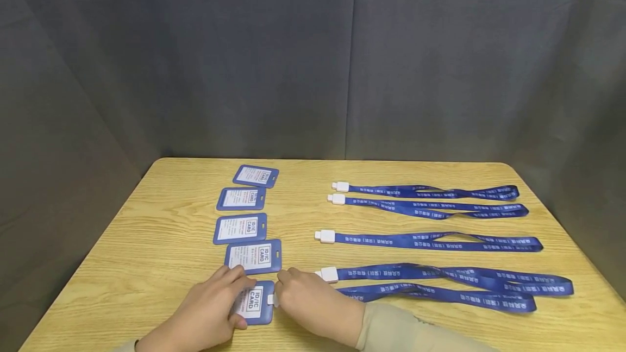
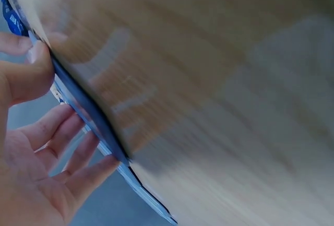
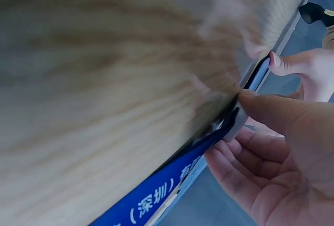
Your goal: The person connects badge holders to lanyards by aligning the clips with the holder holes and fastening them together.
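Observation:
At the front of the table, my left hand (image 1: pixel 207 306) holds a blue ID card holder (image 1: pixel 264 316) by its edges, thumb on the near side and fingers on the far side. In the left wrist view the fingertips meet the rim of the card holder (image 2: pixel 96 112). My right hand (image 1: pixel 315 302) pinches the white clip (image 3: pixel 237 124) of a blue lanyard (image 3: pixel 156 197) between thumb and fingers. A white end piece (image 1: pixel 271 299) of that clip lies at the holder's slotted edge; whether it passes through the slot I cannot tell. The hand covers most of the clip.
Several more blue card holders (image 1: pixel 254 257) form a column on the left of the wooden table (image 1: pixel 161 221). Several blue lanyards (image 1: pixel 440 242) with white clips (image 1: pixel 327 236) lie stretched out on the right. A dark curtain (image 1: pixel 254 69) hangs behind the table.

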Demonstrator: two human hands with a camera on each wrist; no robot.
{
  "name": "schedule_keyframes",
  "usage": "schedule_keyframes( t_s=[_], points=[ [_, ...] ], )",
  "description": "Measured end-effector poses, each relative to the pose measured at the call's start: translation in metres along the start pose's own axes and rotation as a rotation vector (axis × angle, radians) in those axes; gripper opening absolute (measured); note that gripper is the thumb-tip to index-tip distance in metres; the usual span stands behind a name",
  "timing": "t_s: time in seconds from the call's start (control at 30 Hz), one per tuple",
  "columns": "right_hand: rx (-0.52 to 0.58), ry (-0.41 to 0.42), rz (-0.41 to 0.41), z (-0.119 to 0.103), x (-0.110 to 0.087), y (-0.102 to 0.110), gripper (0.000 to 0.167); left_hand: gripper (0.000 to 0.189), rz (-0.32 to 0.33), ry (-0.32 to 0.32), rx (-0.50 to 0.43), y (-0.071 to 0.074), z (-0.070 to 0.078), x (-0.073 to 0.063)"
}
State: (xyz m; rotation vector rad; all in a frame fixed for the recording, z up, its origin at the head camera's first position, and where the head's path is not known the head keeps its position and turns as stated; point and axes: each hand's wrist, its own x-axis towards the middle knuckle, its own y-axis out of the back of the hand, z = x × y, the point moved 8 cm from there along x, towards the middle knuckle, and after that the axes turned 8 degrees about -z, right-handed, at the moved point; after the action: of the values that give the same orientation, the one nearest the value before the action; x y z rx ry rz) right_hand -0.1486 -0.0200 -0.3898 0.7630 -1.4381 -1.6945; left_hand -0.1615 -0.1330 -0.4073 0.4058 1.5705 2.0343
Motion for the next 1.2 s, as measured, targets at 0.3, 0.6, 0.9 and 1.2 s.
schedule_keyframes(
  t_s=[0.3, 0.6, 0.9, 1.2],
  points=[
    [-0.045, -0.023, -0.020, -0.003, 0.001, -0.001, 0.006, 0.058, -0.036, 0.024, 0.002, -0.001, -0.002, 0.001],
    [-0.117, -0.050, -0.008, -0.005, 0.001, 0.002, 0.008, 0.060, -0.048, -0.007, 0.079, 0.005, 0.001, -0.001],
    [0.016, -0.116, -0.035, 0.011, -0.006, 0.005, 0.030, 0.052, -0.048, -0.045, 0.093, 0.010, 0.005, 0.005],
    [0.166, -0.156, 0.034, 0.034, -0.013, 0.016, 0.020, 0.025, 0.065, -0.057, 0.074, 0.028, 0.000, 0.016]
  ],
)
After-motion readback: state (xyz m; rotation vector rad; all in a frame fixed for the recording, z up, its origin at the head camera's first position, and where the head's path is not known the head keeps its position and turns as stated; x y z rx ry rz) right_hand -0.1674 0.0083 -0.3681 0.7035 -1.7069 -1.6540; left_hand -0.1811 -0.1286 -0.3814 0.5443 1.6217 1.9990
